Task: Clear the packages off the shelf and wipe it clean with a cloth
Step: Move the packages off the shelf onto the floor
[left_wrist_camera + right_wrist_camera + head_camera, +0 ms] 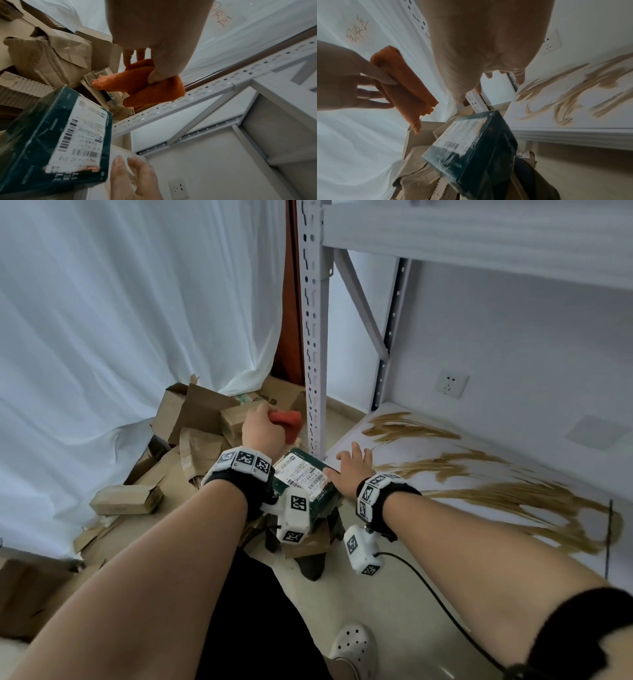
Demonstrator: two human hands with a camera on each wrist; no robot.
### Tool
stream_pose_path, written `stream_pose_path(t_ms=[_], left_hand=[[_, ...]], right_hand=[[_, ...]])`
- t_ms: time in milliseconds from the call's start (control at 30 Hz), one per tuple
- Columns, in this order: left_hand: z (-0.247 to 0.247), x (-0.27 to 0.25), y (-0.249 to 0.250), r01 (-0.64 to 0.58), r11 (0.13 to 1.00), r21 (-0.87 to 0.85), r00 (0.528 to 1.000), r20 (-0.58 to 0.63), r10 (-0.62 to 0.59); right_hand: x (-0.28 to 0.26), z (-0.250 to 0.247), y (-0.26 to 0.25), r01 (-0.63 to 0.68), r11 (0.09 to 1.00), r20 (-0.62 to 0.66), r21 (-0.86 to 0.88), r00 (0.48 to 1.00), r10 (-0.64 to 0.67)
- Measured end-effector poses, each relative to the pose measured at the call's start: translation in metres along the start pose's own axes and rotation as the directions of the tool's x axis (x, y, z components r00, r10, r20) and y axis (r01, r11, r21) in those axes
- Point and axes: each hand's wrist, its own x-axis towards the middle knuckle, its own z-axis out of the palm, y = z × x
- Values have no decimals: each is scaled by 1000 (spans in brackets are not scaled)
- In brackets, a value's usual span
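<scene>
One dark green package (305, 484) sits between the hands, off the shelf (411, 440); the open right hand (351, 470) touches it. The left hand (262, 429) pinches the orange cloth (287, 422). A careless nudge could topple it.

Package (305, 481) left of shelf (479, 474) (atop floor boxes (191, 433)).

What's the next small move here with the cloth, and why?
Probably bring the left hand with the orange cloth rightward onto the shelf board. No package shows on it, the dark green package is off its edge beside the open right hand, and brown smears remain unwiped.
</scene>
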Motion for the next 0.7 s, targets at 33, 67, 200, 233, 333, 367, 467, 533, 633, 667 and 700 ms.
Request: stream_pose_path(t_ms=[33, 67, 200, 233, 333, 367, 467, 533, 633, 667, 700], left_hand=[[3, -3, 9, -25, 1000, -6, 999, 22, 25], [7, -7, 17, -48, 999, -14, 998, 50, 49], [30, -26, 48, -144, 988, -54, 976, 155, 151], [36, -33, 57, -151, 986, -77, 972, 170, 162], [56, -55, 86, -179, 978, -110, 954, 223, 200], [63, -63, 95, -195, 973, -119, 943, 250, 220], [92, -84, 119, -241, 955, -172, 905, 315, 286], [117, -99, 136, -276, 946, -170, 877, 358, 320], [148, -126, 158, -309, 933, -182, 829, 430, 358], [159, -137, 166, -325, 928, -181, 807, 459, 372], [169, -150, 175, -339, 923, -180, 784, 488, 383]], right_hand=[[-5, -7, 5, -3, 1000, -8, -8, 1000, 3], [-10, -14, 11, -9, 1000, -12, -18, 1000, 8], [-31, -40, 41, -57, 998, -52, -12, 997, 56], [-38, -47, 50, -68, 997, -58, -21, 996, 66], [-60, -64, 83, -133, 990, -70, -40, 989, 130], [-67, -68, 96, -163, 986, -71, -36, 985, 160], [-89, -82, 136, -229, 973, -107, -15, 968, 227], [-112, -93, 165, -247, 969, -130, -18, 961, 242], [-143, -106, 207, -296, 955, -165, -33, 944, 287], [-151, -109, 224, -334, 942, -184, -22, 928, 324], [-158, -110, 242, -370, 929, -193, -2, 912, 363]])
